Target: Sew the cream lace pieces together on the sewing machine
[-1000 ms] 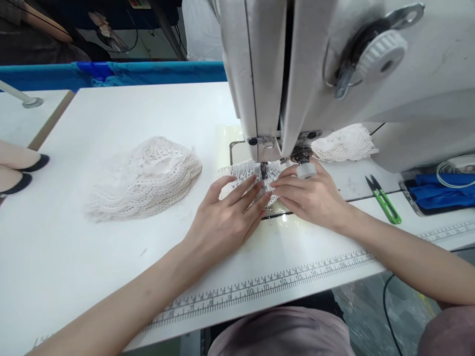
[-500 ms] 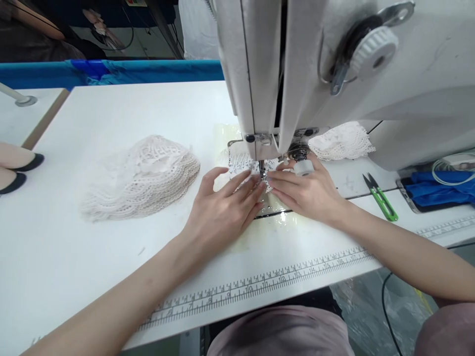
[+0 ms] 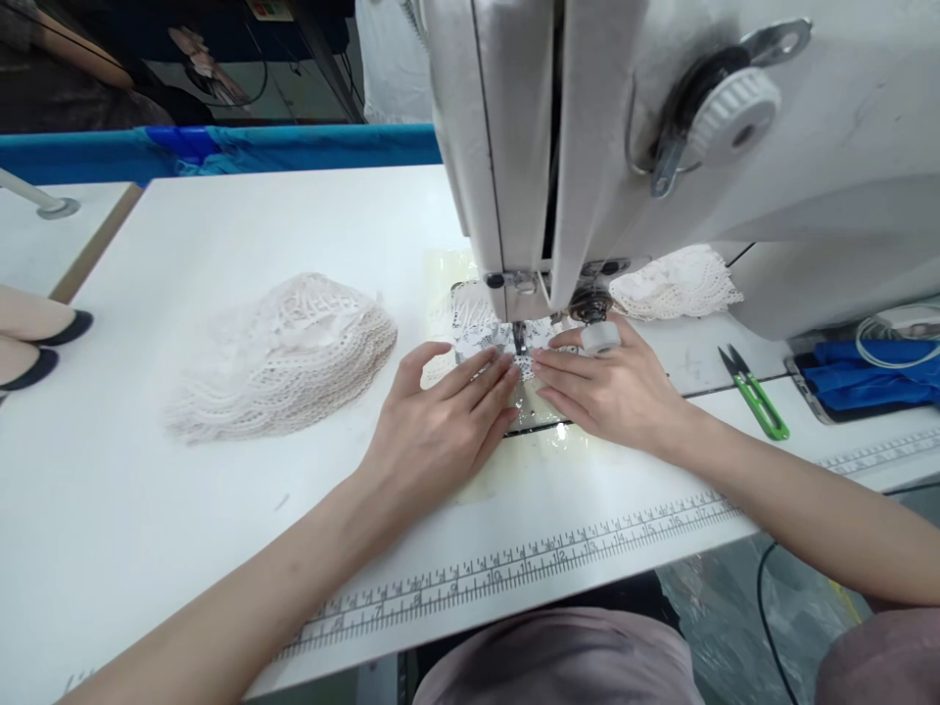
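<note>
White lace fabric lies under the presser foot of a large sewing machine. My left hand rests flat on the near left part of the lace, its fingers stretched toward the needle and the thumb spread out. On the other side, my right hand lies with extended fingertips on the lace just right of the foot. Its index finger and thumb are partly hidden behind the white knob beside the needle bar. Neither hand is closed around the fabric.
A pile of lace pieces sits to the left, another lace piece behind the right hand. Green thread snips lie at the right, near a phone under blue cloth. A printed ruler runs along the front edge.
The fingers of both hands have shifted very slightly at the lace, and more of it shows around the foot. The camera view has tilted a little. The lace pile stays put.
</note>
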Action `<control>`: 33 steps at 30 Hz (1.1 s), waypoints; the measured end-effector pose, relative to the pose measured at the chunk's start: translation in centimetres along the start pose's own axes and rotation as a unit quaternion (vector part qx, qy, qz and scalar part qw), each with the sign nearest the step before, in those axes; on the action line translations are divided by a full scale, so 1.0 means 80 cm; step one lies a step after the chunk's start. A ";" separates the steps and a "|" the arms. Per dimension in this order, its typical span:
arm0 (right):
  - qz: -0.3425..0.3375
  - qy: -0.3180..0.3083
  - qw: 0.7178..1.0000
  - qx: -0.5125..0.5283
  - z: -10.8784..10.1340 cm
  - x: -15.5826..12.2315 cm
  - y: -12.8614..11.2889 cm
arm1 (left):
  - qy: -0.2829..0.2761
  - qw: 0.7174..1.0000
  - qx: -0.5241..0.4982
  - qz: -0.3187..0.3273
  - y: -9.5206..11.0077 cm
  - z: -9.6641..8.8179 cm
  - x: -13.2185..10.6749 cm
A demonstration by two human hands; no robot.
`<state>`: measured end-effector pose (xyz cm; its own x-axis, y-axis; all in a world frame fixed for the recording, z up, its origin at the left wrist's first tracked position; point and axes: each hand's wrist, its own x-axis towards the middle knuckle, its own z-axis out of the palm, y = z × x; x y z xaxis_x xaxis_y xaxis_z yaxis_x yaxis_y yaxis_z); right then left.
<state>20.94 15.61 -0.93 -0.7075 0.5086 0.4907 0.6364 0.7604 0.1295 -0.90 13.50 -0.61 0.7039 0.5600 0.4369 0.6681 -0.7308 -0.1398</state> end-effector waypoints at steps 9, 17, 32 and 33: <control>0.017 -0.016 1.000 0.007 0.007 0.000 0.004 | -0.011 0.999 -0.021 -0.022 -0.006 0.004 0.002; 0.025 -0.010 1.000 -0.006 0.009 0.003 0.005 | -0.011 0.999 -0.019 -0.029 -0.010 0.009 0.005; 0.039 -0.036 0.998 -0.016 0.010 0.003 0.006 | 0.019 0.999 -0.025 -0.022 -0.013 0.014 0.004; 0.035 -0.038 0.998 -0.026 0.009 0.002 0.005 | 0.018 0.999 -0.025 -0.025 -0.013 0.014 0.004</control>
<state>20.85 16.35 -1.43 -0.6806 0.5906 0.4336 0.6988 0.7011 0.1420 -1.12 14.91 -1.33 0.6611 0.5822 0.4733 0.6880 -0.7221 -0.0727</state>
